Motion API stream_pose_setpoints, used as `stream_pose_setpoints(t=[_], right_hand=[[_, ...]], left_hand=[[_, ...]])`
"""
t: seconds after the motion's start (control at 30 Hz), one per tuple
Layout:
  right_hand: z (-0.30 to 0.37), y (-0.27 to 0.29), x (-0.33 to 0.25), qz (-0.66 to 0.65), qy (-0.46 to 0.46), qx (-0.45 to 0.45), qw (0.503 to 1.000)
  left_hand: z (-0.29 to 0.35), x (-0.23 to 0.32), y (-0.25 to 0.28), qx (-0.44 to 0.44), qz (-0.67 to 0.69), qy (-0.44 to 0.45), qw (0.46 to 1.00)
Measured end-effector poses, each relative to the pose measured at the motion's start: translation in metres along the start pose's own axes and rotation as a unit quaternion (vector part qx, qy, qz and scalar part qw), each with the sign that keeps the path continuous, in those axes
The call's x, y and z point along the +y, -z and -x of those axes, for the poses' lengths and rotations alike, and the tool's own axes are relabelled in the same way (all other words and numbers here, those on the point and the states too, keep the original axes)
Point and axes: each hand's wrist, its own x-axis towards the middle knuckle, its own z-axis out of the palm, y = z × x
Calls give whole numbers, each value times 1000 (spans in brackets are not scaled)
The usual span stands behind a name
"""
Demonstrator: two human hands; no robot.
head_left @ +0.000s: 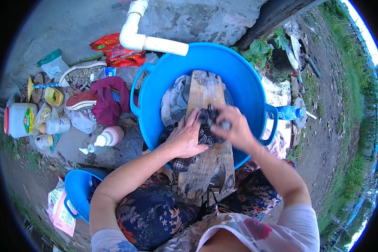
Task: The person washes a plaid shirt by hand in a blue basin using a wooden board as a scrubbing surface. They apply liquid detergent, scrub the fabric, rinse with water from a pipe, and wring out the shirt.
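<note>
A worn wooden washboard (201, 168) leans inside a large blue tub (235, 63), its lower end between my knees. Dark plaid cloth (183, 164) lies across the board and hangs off its left side. Pressed on that cloth, my left hand (185, 136) has its fingers stretched out. A bunched piece of the plaid cloth is gripped in my right hand (236, 126), which is slightly blurred, over the middle of the board. Wet grey cloth (172, 103) sits in the tub beside the board's upper left edge.
A white pipe (166, 45) reaches over the tub's back rim. Left stand a pump bottle (112, 136), a white jug (21, 119), maroon cloth (109, 101) and a shoe (80, 101). A smaller blue bucket (77, 191) is near my left elbow. A blue-capped bottle (287, 112) lies right.
</note>
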Motion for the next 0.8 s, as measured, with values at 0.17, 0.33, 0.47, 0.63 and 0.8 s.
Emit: stream_pose_setpoints(t=[0.17,0.33,0.47,0.63,0.8], right_hand=[[-57,-31,28,176,-161,124,963],[-78,-3,63,42,-275,37,960],[6,3,-14,-17,76,15,997],[-75,-30,40,201,-216,143,945],[-64,-12,63,11,-163,52,985]], left_hand=[[-9,24,3,-30,-27,-4,999],[-6,13,4,-5,-1,-16,1000],[-3,-8,-13,0,-48,-39,998],[-12,34,14,-72,-28,1,997],[-7,11,2,-11,14,-14,1000]])
